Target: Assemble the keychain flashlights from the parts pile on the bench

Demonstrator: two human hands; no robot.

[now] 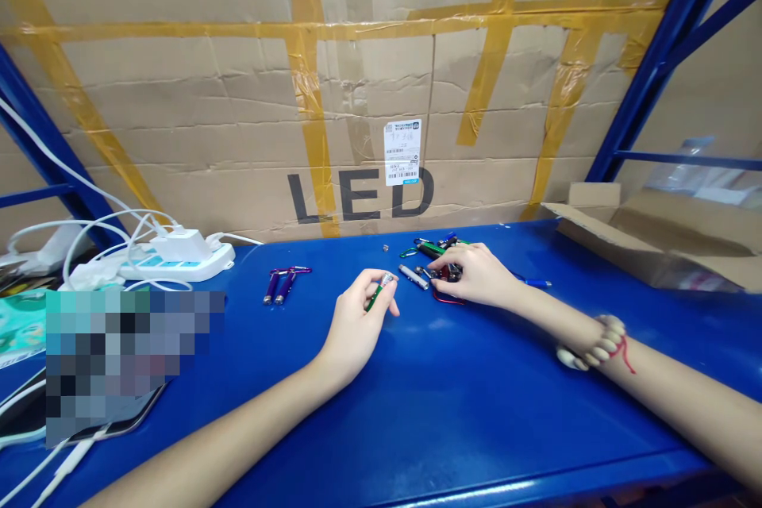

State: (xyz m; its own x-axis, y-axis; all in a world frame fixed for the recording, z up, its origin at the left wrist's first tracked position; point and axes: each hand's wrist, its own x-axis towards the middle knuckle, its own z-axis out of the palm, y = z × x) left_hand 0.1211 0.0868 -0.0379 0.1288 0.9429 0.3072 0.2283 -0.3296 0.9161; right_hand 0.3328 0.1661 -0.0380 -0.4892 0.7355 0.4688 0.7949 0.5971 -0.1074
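My left hand (363, 317) is closed around a small green flashlight (374, 301) with a silver end that points up and away. My right hand (473, 274) reaches over a pile of small parts, fingers bent and thumb close to the index finger; what they pinch is too small to make out. A silver flashlight (413, 277) lies just left of those fingertips. Behind them are green and black pieces (429, 249), and a red cord (448, 300) shows below. Further left, two purple flashlights (279, 286) lie side by side. A tiny metal piece (386, 248) sits near the back.
A white power strip (196, 260) with tangled cables stands at the left, above a partly blurred phone (128, 409). An open cardboard box (648, 242) is at the right. A large taped carton (238, 119) walls off the back of the blue table (452, 413). Blue shelf posts (655, 71) flank it.
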